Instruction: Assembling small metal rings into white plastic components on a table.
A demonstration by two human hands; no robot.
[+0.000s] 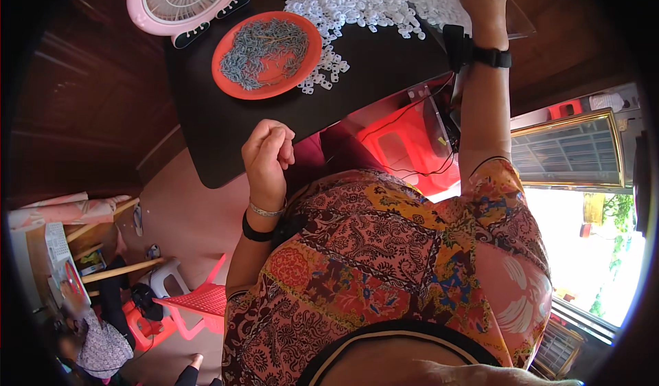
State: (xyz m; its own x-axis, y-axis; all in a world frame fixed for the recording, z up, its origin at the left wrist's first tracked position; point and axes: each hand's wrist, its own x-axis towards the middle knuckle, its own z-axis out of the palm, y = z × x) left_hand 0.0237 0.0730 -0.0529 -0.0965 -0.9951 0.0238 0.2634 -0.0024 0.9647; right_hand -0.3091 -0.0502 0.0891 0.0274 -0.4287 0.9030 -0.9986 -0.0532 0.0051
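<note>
My left hand (268, 154) hangs just off the near edge of the dark table, its fingers curled in. Whatever may be inside those fingers is hidden. My right hand (480, 0) reaches to the far side, beside a heap of small white plastic pieces (343, 0). Its fingertips run out of the picture at the top. Between my left hand and a pink fan lies an orange-red oval plate (223, 77). It holds many small grey, slender pieces (264, 46). Some white pieces (328, 70) are scattered along the plate's right side.
The pink round fan (187, 1) stands at the far left of the table (384, 63). Below the table's right part are a red plastic stool (405, 145) and dark cables. At lower left, another person (103, 341) sits near a red chair (199, 303). A bright opening (590, 248) is at right.
</note>
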